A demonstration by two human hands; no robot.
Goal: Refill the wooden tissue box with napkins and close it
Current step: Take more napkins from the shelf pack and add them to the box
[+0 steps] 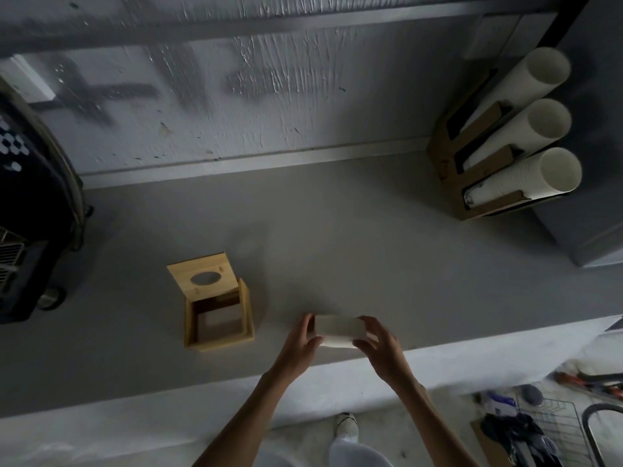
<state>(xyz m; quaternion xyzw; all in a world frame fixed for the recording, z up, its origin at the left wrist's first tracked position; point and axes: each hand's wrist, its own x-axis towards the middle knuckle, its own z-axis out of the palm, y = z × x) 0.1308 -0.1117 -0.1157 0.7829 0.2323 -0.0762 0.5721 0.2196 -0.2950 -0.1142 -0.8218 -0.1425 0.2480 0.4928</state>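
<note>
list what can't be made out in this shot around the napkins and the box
- Head view: the ends of the napkin stack are covered by the left hand and right hand.
- Head view: the wooden tissue box has its lid open, but its near inner wall is hidden by its own rim.
- Head view: the dark machine is cut off by the left edge.

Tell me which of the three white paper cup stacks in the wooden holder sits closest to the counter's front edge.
The bottom white paper cup stack, lowest in the wooden cup holder; the other two sit farther back, toward the wall.
</note>
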